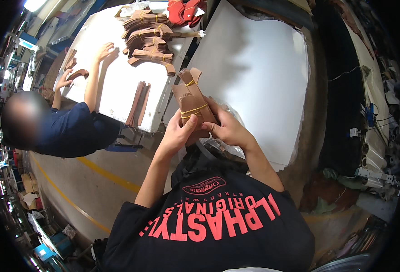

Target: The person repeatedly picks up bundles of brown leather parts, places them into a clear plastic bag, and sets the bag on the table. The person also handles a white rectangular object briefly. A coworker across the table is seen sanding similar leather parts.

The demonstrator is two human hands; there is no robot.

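Floor (86,188): grey, with yellow lines running across it behind and below the co-worker (73,129).
Right-hand table (268,86): covered by a smooth white sheet, one broad shadow falling over its left part.
Left-hand table (118,90): white-topped, its long side close to the co-worker, who wears dark blue and reaches both arms over it.
Black shirt (263,254): worn by the person, red print across the front, lower middle of the view.
Banded stacks (147,34): brown flat pieces piled in a row at the far end of the left-hand table, yellow bands around them.
Brown bundle (193,97): raised in front of the person's chest, seen between the two tables; layered pieces stand up from the grip, their upper ends uneven.
Right hand (230,129): grasping the bundle from its right side, thumb across the lower front.
Left hand (175,138): grasping the bundle's lower left, thumb pressed on its front.
Long strips (137,104): dark brown, side by side near the left-hand table's near edge.
Red pieces (177,12): bunched beyond the stacks.
Curved piece (79,73): brown, next to one of the co-worker's hands.
Yellow bands (194,111): wrapped around the bundle, above the thumbs.
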